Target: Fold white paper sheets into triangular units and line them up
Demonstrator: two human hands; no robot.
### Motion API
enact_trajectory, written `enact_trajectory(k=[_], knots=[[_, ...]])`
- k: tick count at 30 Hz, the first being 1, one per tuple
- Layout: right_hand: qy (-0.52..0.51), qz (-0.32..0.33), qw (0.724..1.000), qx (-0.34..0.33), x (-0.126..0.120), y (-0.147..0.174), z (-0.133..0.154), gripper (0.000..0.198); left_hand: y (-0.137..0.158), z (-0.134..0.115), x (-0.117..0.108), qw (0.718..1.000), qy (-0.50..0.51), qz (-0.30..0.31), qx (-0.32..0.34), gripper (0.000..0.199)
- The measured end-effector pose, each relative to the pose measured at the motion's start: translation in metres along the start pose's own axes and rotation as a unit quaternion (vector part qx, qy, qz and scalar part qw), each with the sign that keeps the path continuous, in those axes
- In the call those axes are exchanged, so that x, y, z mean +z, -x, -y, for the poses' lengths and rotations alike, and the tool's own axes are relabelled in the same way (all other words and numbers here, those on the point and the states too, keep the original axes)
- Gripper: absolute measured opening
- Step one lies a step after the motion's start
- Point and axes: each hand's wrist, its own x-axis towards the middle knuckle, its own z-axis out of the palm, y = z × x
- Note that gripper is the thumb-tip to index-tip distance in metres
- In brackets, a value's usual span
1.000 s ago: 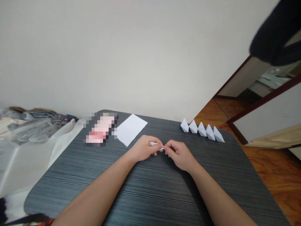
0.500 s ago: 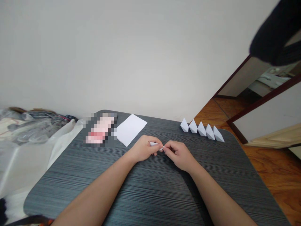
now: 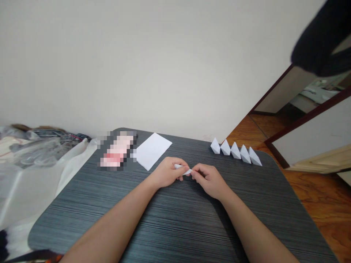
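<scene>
Above the middle of the dark table (image 3: 175, 226), both hands meet at a small piece of folded white paper (image 3: 178, 166). My left hand (image 3: 168, 173) is closed around its left part, thumb lying along the paper. The fingertips of my right hand (image 3: 208, 180) pinch its right end. Fingers hide much of the paper, so its full shape does not show. To the left of my left hand lies a white rectangular stack or sheet of paper (image 3: 154, 150). Several pointed white folded-paper shapes (image 3: 236, 150) sit in a row at the table's back right.
A pixelated phone-like object (image 3: 117, 149) lies at the back left of the table. Plastic-covered fabric (image 3: 41, 157) is heaped beyond the left edge. A pale wall (image 3: 164, 65) rises behind; wooden floor (image 3: 320, 204) shows at right.
The folded paper shows slightly more between the fingers, and its right end is tilted a little. Both hands stay in nearly the same place.
</scene>
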Motion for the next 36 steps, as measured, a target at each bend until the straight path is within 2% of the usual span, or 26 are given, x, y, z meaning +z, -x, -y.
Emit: enact_trajectory(k=[9,15,18,25,32,36], knots=[[-0.001,-0.009,1.000,0.014,0.000,0.000,-0.002,0.019,-0.001,0.003,0.001,1.000,0.004,-0.006,-0.019,0.028],[-0.006,-0.024,1.000,0.019,-0.002,0.001,-0.007,0.018,-0.003,0.006,0.001,0.997,0.063,-0.020,-0.029,0.029],[-0.017,-0.045,0.998,0.030,-0.001,0.001,-0.010,0.018,-0.004,0.008,0.000,0.997,0.077,-0.025,-0.021,0.027],[-0.075,-0.095,0.991,0.063,0.003,0.000,-0.015,0.019,-0.004,0.012,-0.001,0.998,0.041,-0.057,0.000,0.026],[-0.127,-0.142,0.977,0.100,0.007,0.001,-0.025,0.020,-0.003,0.010,0.002,0.998,0.068,-0.004,0.003,0.021],[-0.173,-0.120,0.973,0.091,0.008,0.001,-0.022,0.023,-0.005,0.012,0.002,0.995,0.097,-0.007,-0.003,0.019]])
